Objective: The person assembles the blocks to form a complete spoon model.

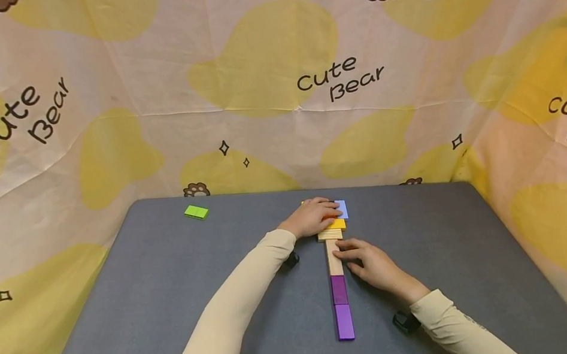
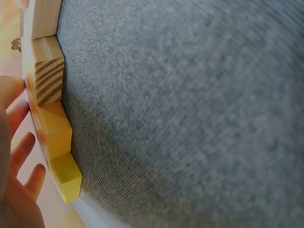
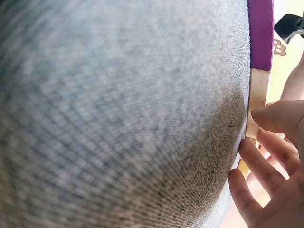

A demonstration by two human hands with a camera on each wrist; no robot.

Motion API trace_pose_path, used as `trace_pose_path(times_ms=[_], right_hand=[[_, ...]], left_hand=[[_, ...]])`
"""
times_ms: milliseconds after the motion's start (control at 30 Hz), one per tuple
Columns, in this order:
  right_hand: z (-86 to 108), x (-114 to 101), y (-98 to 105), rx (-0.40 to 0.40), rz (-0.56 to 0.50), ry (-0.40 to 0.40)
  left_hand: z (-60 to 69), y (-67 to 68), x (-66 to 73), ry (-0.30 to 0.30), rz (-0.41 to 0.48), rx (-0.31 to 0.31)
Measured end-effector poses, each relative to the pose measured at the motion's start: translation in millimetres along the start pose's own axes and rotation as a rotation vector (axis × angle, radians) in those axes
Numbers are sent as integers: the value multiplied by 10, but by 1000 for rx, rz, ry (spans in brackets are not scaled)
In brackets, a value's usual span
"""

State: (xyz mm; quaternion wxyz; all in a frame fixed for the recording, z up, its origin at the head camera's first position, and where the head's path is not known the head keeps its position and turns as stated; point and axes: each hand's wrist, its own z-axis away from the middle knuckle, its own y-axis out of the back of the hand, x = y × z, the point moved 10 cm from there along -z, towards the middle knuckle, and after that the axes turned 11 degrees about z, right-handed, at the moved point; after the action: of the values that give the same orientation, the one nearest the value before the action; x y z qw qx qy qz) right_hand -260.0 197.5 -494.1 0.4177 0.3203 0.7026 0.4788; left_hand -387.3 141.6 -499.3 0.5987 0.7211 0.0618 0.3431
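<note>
A line of flat blocks runs away from me on the grey table. Nearest are a purple block (image 1: pixel 344 322) and a darker purple one (image 1: pixel 339 289), followed by a plain wooden block (image 1: pixel 333 257). Beyond it lie a crosswise striped wooden block (image 1: pixel 329 235), an orange block (image 1: pixel 338 224) and a light blue block (image 1: pixel 343 209). My left hand (image 1: pixel 311 217) rests over the far blocks, fingers extended and partly covering them. A yellow block (image 2: pixel 66 176) shows at the end in the left wrist view. My right hand (image 1: pixel 374 262) touches the plain block with relaxed fingers.
A bright green block (image 1: pixel 196 213) lies apart near the table's back left. The grey table (image 1: pixel 172 313) is bounded at the back and sides by a printed cloth (image 1: pixel 254 42).
</note>
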Motion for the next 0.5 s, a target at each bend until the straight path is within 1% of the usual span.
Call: trace_pose_path(times_ms=[133, 267, 367, 433, 500], right_hand=[[2, -12, 6, 1, -5, -2], [-1, -6, -2, -10, -5, -17], [-4, 10, -17, -24, -6, -36], [-5, 16, -24, -28, -7, -42], [-1, 25, -27, -28, -14, -49]], left_hand=[[60, 61, -53, 4, 22, 30], [194, 194, -194, 42, 84, 72], [350, 347, -360, 78, 146, 125], [491, 457, -512, 103, 182, 174], [660, 558, -699, 126, 217, 229]])
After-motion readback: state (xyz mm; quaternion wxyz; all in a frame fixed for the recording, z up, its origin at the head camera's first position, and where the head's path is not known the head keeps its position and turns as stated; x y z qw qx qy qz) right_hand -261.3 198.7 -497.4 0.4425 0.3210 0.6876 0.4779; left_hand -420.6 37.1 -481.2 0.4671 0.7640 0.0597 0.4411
